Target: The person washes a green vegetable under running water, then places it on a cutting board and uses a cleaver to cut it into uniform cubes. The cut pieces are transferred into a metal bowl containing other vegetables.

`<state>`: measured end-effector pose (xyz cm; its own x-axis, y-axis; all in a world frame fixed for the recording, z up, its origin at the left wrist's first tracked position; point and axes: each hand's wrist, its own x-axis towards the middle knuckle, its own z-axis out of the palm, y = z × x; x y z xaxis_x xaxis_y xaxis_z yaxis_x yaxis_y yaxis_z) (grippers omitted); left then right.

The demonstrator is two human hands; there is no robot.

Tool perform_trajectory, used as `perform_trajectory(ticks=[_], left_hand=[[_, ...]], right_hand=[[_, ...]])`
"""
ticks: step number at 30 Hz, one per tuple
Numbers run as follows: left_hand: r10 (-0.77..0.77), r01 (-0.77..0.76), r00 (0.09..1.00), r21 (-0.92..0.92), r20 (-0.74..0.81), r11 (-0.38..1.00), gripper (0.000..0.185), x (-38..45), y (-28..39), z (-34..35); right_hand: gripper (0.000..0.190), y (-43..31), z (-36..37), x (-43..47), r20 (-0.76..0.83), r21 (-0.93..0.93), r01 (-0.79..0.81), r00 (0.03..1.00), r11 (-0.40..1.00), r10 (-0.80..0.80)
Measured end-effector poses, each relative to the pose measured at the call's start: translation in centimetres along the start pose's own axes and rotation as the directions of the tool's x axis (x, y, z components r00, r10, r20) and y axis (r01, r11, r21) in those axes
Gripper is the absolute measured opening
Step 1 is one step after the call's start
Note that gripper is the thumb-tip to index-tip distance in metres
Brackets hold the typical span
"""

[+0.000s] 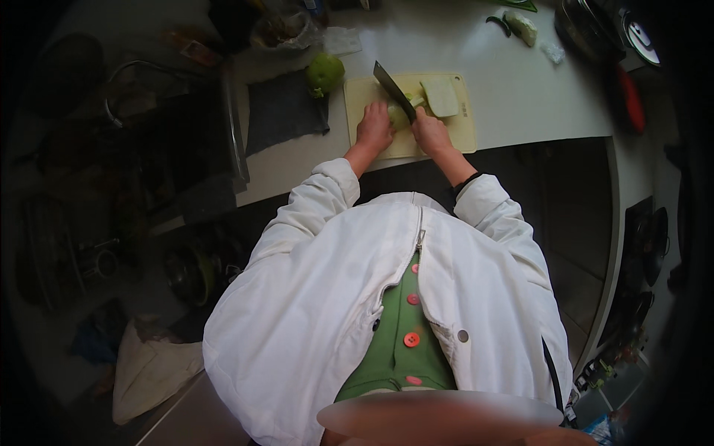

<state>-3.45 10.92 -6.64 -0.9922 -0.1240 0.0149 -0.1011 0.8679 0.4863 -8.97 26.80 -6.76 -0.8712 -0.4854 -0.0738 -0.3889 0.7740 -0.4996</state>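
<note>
On the cream plastic cutting board point(410, 146) my left hand point(375, 127) presses a pale green vegetable piece point(398, 116) with bent fingers. My right hand point(433, 132) grips the handle of a dark-bladed kitchen knife point(392, 88). Its blade slants up and to the left, above or against the piece; contact is unclear. Smaller pale cut pieces point(416, 100) lie just beyond the blade, partly hidden by it. At the board's right side rests a flat, pale green vegetable slab point(440, 96). Left of the board sits a round green vegetable point(325, 72), partly over a dark grey cloth point(285, 114).
The sink with its curved faucet point(106, 106) is at the left. Behind the cloth stands a bowl lined with plastic point(283, 29). At the far right are a green chili point(498, 25), a pale vegetable chunk point(522, 28), crumpled plastic point(552, 53) and a pan with a red handle point(630, 100).
</note>
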Motion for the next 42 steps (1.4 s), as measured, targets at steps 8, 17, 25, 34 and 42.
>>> perform_trajectory(ticks=[8, 17, 25, 34, 42], left_hand=[[-0.007, 0.001, 0.997, -0.082, -0.074, 0.997, 0.066, -0.8, 0.0, 0.3], [-0.070, 0.063, 0.996, -0.116, -0.057, 0.991, 0.054, -0.4, -1.0, -0.2], [-0.206, 0.102, 0.929, -0.323, -0.308, 0.941, 0.033, -1.3, -3.3, -6.9], [-0.469, 0.324, 0.805, -0.392, -0.365, 0.861, 0.030, -7.6, -8.9, -11.5], [-0.920, 0.234, 0.352, -0.935, -0.174, 0.266, 0.030, -19.8, -22.5, -22.3]], right_hand=[[0.024, 1.7, -3.0, -0.8, -0.110, 0.273, 0.106, 0.991, 0.956, -0.079], [0.030, -0.5, -6.0, -3.1, -0.125, 0.301, 0.189, 0.980, 0.935, -0.157], [0.039, -1.7, -8.0, -5.4, -0.153, 0.014, 0.230, 0.962, 0.973, -0.225], [0.042, 0.1, -8.3, -5.5, -0.115, 0.080, 0.215, 0.972, 0.973, -0.206], [0.039, 0.1, -7.6, -4.8, -0.143, 0.222, 0.212, 0.973, 0.952, -0.184]])
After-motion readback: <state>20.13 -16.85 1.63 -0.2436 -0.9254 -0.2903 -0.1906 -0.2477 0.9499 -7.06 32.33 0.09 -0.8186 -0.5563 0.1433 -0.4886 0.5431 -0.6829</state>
